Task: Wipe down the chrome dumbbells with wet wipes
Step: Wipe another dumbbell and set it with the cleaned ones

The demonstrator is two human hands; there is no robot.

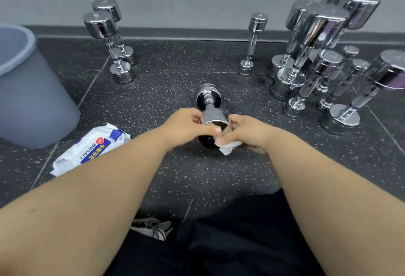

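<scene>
A small chrome dumbbell (pixel 210 109) stands on end on the dark speckled floor in front of me. My left hand (pixel 188 128) grips its upper head from the left, thumb across the top face. My right hand (pixel 245 132) pinches a crumpled white wet wipe (pixel 228 146) against the right side of the same head. The lower head shows just beyond my fingers. A white and blue pack of wet wipes (pixel 92 147) lies flat on the floor to the left of my left forearm.
A grey plastic bucket (pixel 28 91) stands at the far left. Two chrome dumbbells (pixel 114 43) stand upright at the back left, one (pixel 253 43) at the back centre, and several more (pixel 324 56) crowd the right. A grey wall runs behind.
</scene>
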